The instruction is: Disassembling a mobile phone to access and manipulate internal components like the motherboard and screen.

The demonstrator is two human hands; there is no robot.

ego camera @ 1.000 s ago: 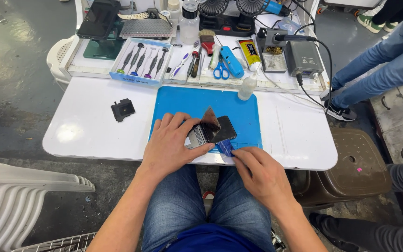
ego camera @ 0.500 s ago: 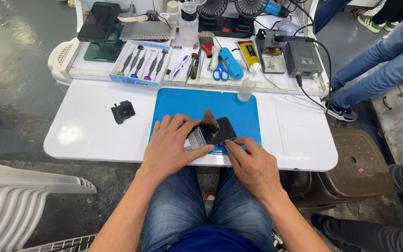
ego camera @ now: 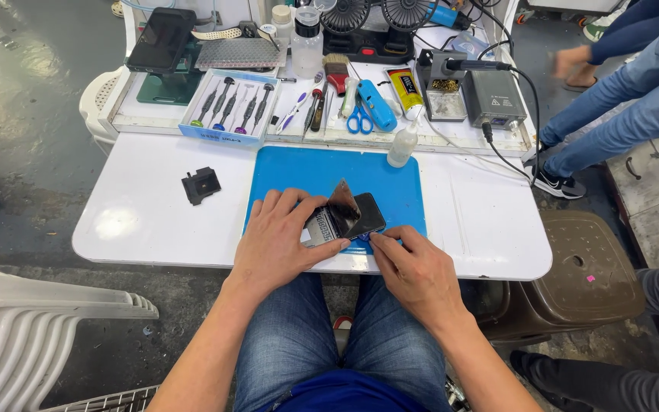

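Phone [ego camera: 356,216] pinned in left hand [ego camera: 280,240] grip; right hand [ego camera: 413,267] fingertips pressing its edge.

Even, bright daylight fills my view, and the white tabletop [ego camera: 154,229] throws a soft glare patch near its left edge. My hands cast only faint, short shadows on the blue mat [ego camera: 306,164], so the light seems diffuse and from above. The centre is sharp; the wide lens bends straight lines toward the edges.
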